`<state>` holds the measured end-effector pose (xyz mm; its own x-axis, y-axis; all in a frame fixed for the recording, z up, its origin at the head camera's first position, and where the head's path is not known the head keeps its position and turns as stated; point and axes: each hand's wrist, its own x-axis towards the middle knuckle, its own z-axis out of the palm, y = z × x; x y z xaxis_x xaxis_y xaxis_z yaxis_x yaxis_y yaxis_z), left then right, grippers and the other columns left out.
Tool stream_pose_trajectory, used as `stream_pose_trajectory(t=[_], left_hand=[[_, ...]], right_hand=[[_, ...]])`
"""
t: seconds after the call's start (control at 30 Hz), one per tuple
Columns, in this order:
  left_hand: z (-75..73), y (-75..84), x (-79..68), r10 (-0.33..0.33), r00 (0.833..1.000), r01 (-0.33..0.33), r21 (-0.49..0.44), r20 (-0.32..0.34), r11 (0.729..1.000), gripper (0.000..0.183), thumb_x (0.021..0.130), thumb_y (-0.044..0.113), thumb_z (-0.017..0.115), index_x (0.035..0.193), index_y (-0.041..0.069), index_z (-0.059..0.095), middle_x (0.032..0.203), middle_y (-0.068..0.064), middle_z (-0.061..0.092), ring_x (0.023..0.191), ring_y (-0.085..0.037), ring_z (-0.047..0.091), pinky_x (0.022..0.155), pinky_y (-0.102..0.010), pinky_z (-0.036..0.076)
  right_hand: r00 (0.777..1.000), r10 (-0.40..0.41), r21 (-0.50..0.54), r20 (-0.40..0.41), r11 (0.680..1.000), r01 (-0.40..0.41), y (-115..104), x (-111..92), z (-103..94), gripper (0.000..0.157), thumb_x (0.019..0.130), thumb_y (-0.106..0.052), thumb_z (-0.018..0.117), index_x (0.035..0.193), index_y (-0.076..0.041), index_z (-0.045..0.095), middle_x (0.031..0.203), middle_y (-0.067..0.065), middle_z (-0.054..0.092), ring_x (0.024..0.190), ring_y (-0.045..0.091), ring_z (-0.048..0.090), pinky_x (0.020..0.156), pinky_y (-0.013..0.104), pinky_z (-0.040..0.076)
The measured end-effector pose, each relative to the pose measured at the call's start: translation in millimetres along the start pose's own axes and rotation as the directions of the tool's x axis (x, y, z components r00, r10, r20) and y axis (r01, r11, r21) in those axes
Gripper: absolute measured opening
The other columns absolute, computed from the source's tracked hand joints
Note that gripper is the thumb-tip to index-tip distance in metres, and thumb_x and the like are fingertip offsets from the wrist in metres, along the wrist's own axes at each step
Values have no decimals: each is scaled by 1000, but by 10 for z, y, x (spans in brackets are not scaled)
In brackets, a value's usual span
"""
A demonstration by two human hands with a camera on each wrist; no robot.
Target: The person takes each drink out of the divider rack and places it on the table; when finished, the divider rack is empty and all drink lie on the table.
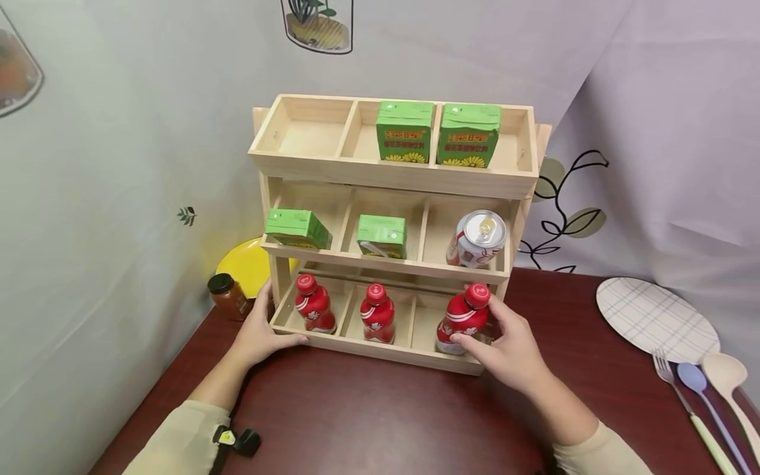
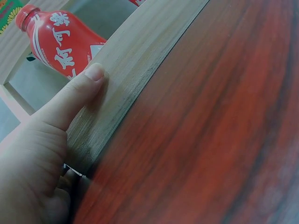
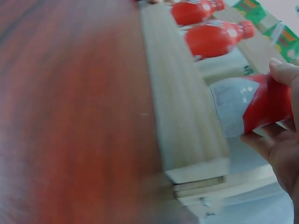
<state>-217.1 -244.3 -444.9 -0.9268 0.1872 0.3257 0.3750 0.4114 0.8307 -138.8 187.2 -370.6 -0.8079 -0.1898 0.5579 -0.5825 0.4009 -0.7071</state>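
Observation:
A three-tier wooden shelf rack (image 1: 380, 353) stands on the table. My left hand (image 1: 261, 333) grips its lower left corner, thumb on the front board and the other fingers round the side. In the bottom tier's right compartment my right hand (image 1: 515, 348) holds a red bottle (image 1: 466, 313), which leans slightly; its white lower part shows in the right wrist view (image 3: 233, 105). Two similar bottles fill the other bottom compartments, one in the middle (image 1: 378, 315) and one at the left (image 1: 316, 307).
Green drink cartons (image 1: 406, 132) stand on the top and middle tiers. A silver can (image 1: 477, 239) sits at middle right. Left of the rack are a dark-lidded jar (image 1: 228, 297) and a yellow plate (image 1: 245, 264). At right lie a checked oval mat (image 1: 656, 316), a fork (image 1: 683, 392) and spoons (image 1: 726, 376).

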Motion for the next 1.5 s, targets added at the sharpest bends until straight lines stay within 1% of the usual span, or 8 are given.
stream_pose_trajectory(t=[0.07,0.3,0.5,0.73,0.87,1.03,1.23,1.5], left_hand=[[-7,-21,-2,5,1000,-5,-3,-1,1000,133,54,17,97,156,18,11,148,-12,35,127,-32,43,95,-42,44],[0,-356,50,27,1000,-27,-6,-11,1000,137,53,16,97,155,32,7,150,-4,32,127,-27,42,92,-25,44],[8,-180,28,22,1000,-22,-27,2,999,136,54,16,97,156,28,7,151,-6,32,128,-29,41,94,-28,44],[-2,-5,4,7,1000,-6,-23,3,1000,134,55,14,96,156,24,8,153,-9,30,130,-31,40,95,-27,43],[-3,-15,14,9,1000,-9,-22,10,1000,135,56,13,96,156,25,7,153,-9,29,131,-29,39,96,-25,41],[20,-42,10,20,1000,-20,-28,8,999,135,56,13,96,156,26,6,153,-8,29,131,-30,38,97,-26,40],[43,-57,-38,6,1000,-5,-28,9,1000,136,56,14,96,156,26,4,154,-7,26,132,-26,37,98,-22,38],[18,-55,29,34,999,-33,-21,11,999,137,56,12,96,156,27,3,156,-4,22,132,-27,36,99,-25,39]], right_hand=[[1000,-9,-11,-3,1000,9,-51,21,-63,65,67,4,86,125,-1,56,103,5,67,84,11,66,69,30,56],[995,-89,-34,-49,996,87,-150,78,-297,69,61,10,86,123,0,58,103,7,68,82,11,66,67,23,54],[987,-121,-78,-103,991,113,-242,81,-561,71,56,17,85,121,3,60,99,9,68,76,9,66,65,20,53],[981,-30,-103,-191,995,10,-282,106,-859,70,60,18,82,124,2,60,100,4,68,78,7,67,70,17,52],[954,72,-155,-290,980,-121,-224,117,-933,62,67,9,84,123,-3,61,99,-5,68,77,4,66,71,14,51],[923,151,-160,-355,962,-220,97,131,-902,60,71,0,84,126,-6,60,100,-3,66,76,6,64,70,14,51],[904,166,-185,-394,949,-255,799,88,-837,64,71,-8,87,128,-20,60,101,-3,65,75,6,61,68,11,49],[845,-10,-330,-534,923,-198,1438,59,-688,60,68,-21,90,123,-17,64,100,3,69,76,-2,58,72,8,45]])
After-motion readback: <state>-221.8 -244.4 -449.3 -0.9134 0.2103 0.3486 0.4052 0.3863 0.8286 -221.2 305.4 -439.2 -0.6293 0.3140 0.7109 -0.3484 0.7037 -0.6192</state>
